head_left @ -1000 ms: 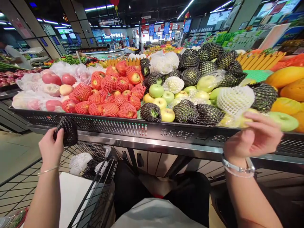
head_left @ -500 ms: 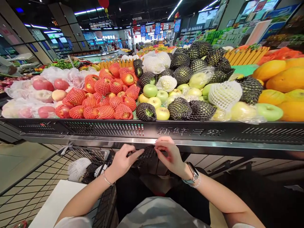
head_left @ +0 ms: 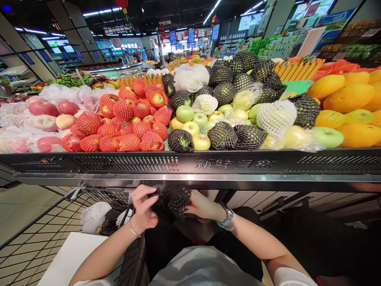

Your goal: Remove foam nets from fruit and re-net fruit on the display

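Note:
A black foam fruit net (head_left: 176, 197) is bunched up in front of my body, just below the stall's metal edge. My right hand (head_left: 205, 204) has hold of it from the right, its fingers mostly covered by the mesh. At the net's left end is my left hand (head_left: 144, 206), fingers apart and a little blurred; its fingertips are close to the mesh, and whether they touch is unclear. Above the hands, at the stall's front, lie a black-netted fruit (head_left: 180, 140) and a yellow-green apple (head_left: 201, 142).
Red-netted apples (head_left: 125, 123) fill the stall's left part, orange melons (head_left: 348, 99) its right. The black front panel (head_left: 184, 162) and metal rail (head_left: 238, 180) run above my hands. At left stands a wire cart (head_left: 32, 238) with white foam nets (head_left: 94, 216) and a white board (head_left: 70, 258).
My left hand has moved left and its fingers have spread from their pinch. The right hand has come down and left, further into the net, which now looks fuller.

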### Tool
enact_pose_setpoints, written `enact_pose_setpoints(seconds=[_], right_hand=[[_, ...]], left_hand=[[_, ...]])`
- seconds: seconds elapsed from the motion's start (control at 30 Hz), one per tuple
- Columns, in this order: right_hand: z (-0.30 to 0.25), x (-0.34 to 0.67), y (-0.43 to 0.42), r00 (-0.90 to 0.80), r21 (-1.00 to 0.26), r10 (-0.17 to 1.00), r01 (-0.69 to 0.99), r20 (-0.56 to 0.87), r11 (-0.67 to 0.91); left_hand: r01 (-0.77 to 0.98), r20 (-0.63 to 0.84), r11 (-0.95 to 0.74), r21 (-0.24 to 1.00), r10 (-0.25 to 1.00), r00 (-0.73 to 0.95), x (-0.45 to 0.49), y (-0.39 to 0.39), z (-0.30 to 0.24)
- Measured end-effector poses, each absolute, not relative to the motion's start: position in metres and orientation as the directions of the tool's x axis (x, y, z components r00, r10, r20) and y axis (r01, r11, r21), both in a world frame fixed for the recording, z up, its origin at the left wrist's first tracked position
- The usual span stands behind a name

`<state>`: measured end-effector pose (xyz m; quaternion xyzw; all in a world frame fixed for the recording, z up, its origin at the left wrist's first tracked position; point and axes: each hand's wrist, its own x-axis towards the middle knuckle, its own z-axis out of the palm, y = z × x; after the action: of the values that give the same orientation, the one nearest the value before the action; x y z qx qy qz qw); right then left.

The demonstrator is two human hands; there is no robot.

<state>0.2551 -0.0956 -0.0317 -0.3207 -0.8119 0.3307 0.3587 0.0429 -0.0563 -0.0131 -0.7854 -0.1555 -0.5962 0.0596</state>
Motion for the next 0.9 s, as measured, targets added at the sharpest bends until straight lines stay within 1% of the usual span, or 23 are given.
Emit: enact_pose_setpoints(seconds=[0.03,0.07,0.1,0.13,0.17,0.2,0.23,0.3,0.33,0.4,0.47,0.53,0.63,0.67,0.73,0.8,0.9], right_hand=[[-0.032,0.258,-0.095,-0.504,-0.772,0.774,0.285,0.384,0.568],[-0.033,0.261,-0.095,-0.48,-0.769,0.781,0.289,0.399,0.57],[-0.033,0.264,-0.095,-0.473,-0.756,0.779,0.299,0.412,0.582],[-0.033,0.268,-0.095,-0.486,-0.737,0.768,0.316,0.416,0.598],[-0.033,0.271,-0.096,-0.512,-0.713,0.754,0.334,0.411,0.616],[-0.033,0.274,-0.096,-0.542,-0.689,0.739,0.353,0.401,0.633],[-0.032,0.276,-0.097,-0.567,-0.666,0.726,0.37,0.39,0.647],[-0.031,0.278,-0.097,-0.591,-0.628,0.704,0.387,0.393,0.675],[-0.031,0.278,-0.097,-0.591,-0.613,0.69,0.377,0.418,0.694],[-0.03,0.276,-0.096,-0.552,-0.588,0.661,0.337,0.509,0.735],[-0.029,0.274,-0.095,-0.495,-0.579,0.639,0.293,0.589,0.761],[-0.026,0.272,-0.094,-0.473,-0.595,0.642,0.269,0.603,0.757],[-0.022,0.27,-0.095,-0.51,-0.64,0.657,0.241,0.555,0.729],[-0.022,0.27,-0.095,-0.517,-0.655,0.664,0.237,0.541,0.718],[-0.021,0.269,-0.094,-0.519,-0.667,0.67,0.233,0.53,0.708],[-0.02,0.268,-0.093,-0.524,-0.67,0.672,0.234,0.523,0.704],[-0.016,0.263,-0.092,-0.593,-0.7,0.676,0.247,0.438,0.67]], left_hand=[[0.279,0.972,-0.946,0.167,0.205,0.111,0.042,-0.056,-0.013],[0.232,0.962,-0.938,0.256,0.272,0.038,0.04,-0.055,-0.012],[0.197,0.931,-0.917,0.346,0.362,0.05,0.038,-0.055,-0.009],[0.193,0.882,-0.884,0.425,0.453,0.129,0.035,-0.056,-0.006],[0.222,0.819,-0.849,0.48,0.524,0.234,0.033,-0.056,-0.001],[0.267,0.755,-0.822,0.502,0.568,0.327,0.03,-0.057,0.003],[0.301,0.718,-0.816,0.494,0.578,0.387,0.028,-0.058,0.008],[0.307,0.702,-0.846,0.436,0.533,0.473,0.024,-0.058,0.015],[0.291,0.694,-0.868,0.402,0.496,0.521,0.022,-0.057,0.019],[0.253,0.627,-0.901,0.353,0.428,0.651,0.022,-0.055,0.022],[0.215,0.559,-0.908,0.359,0.394,0.729,0.024,-0.052,0.022],[0.227,0.544,-0.878,0.421,0.444,0.712,0.028,-0.048,0.018],[0.298,0.502,-0.784,0.545,0.589,0.633,0.034,-0.046,0.011],[0.297,0.476,-0.771,0.564,0.597,0.646,0.035,-0.045,0.009],[0.267,0.422,-0.787,0.557,0.545,0.724,0.036,-0.046,0.006],[0.262,0.383,-0.822,0.505,0.486,0.786,0.034,-0.048,0.001],[0.308,0.382,-0.845,0.438,0.485,0.787,0.029,-0.048,-0.01]])
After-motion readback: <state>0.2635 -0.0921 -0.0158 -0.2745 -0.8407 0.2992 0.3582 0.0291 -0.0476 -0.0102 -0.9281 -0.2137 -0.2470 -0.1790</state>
